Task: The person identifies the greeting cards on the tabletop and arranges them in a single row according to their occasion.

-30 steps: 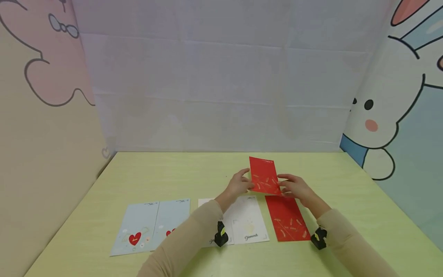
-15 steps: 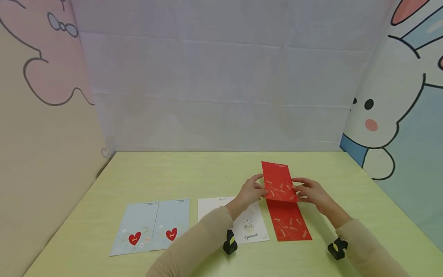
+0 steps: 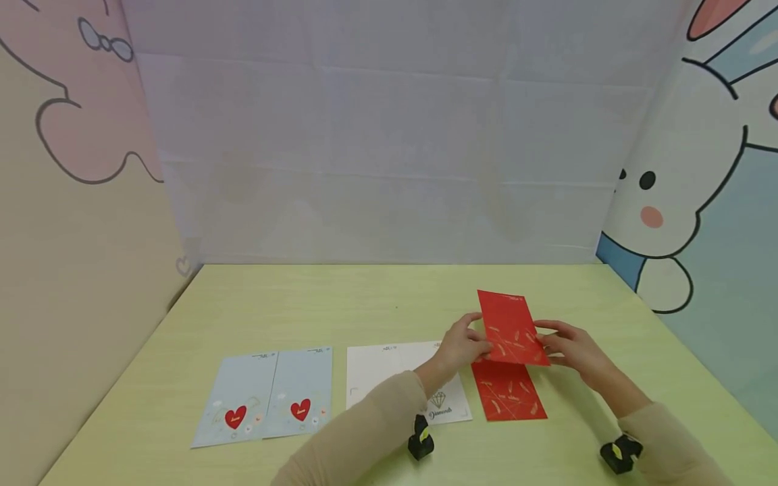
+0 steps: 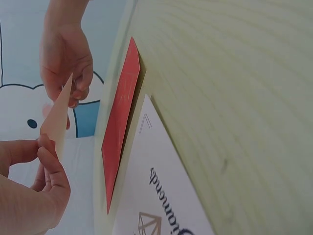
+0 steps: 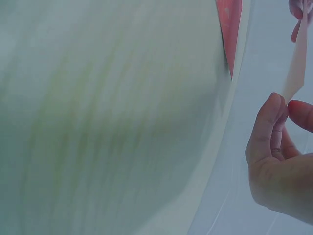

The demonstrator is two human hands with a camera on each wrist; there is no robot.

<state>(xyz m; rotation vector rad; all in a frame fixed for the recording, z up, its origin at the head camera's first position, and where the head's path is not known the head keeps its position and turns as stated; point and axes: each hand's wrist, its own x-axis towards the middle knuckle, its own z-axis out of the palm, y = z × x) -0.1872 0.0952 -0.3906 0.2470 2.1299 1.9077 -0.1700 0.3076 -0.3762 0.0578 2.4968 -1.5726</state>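
Observation:
A red greeting card [image 3: 507, 324] with pale feather-like prints is held up at a tilt between both hands. My left hand [image 3: 458, 347] pinches its left edge between thumb and fingers, clear in the left wrist view, where the card [image 4: 59, 115] shows nearly edge-on. On the opposite edge, my right hand [image 3: 574, 352] pinches it too, as the right hand [image 5: 276, 156] in the right wrist view shows. Beneath lies a second red card [image 3: 510, 401], its upper part hidden behind the raised one. Left of it are white cards [image 3: 377, 361] lettered "Diamonds", partly covered by the left sleeve.
Two light blue cards [image 3: 246, 378] with red hearts lie side by side at the left. All the flat cards rest on a pale yellow-green table [image 3: 304, 297]. A white cloth backdrop [image 3: 389, 169] rises behind, with cartoon-printed panels at both sides.
Both hands have carried the raised red card to the right and nearer the person. It now overlaps the top of the lower red card in the head view.

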